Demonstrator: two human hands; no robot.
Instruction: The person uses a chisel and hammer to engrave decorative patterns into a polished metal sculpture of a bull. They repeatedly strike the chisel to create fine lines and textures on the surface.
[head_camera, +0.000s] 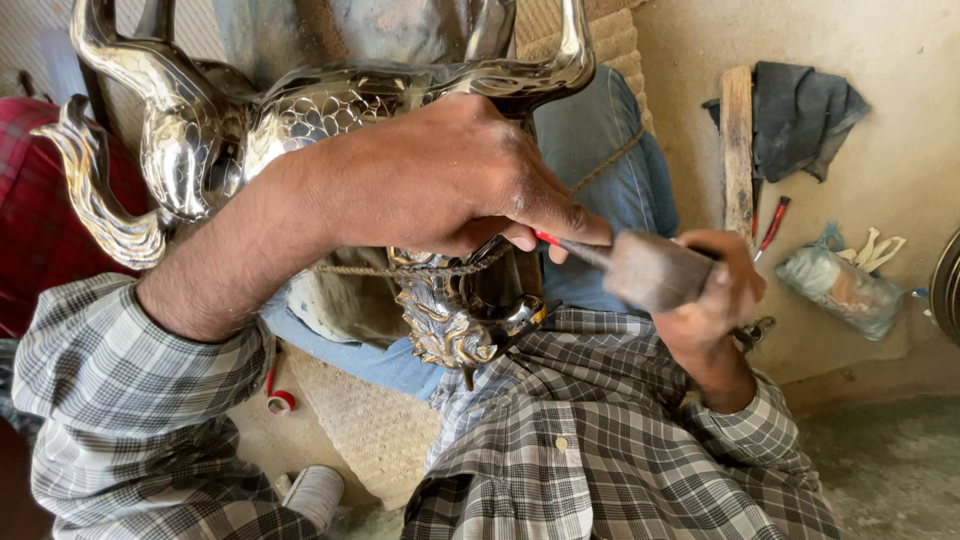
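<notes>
Two hands engaged: left hand (450, 180) closed on red-handled punch (565, 245) against polished metal figure (300, 120) on lap; right hand (715, 290) gripping mallet (650, 270). Scale pattern partly chased; lower section seemingly left.

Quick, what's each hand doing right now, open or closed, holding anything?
Left hand: closed on a thin red-tipped tool set against the shiny metal piece.
Right hand: closed on a blurred hammer.
</notes>
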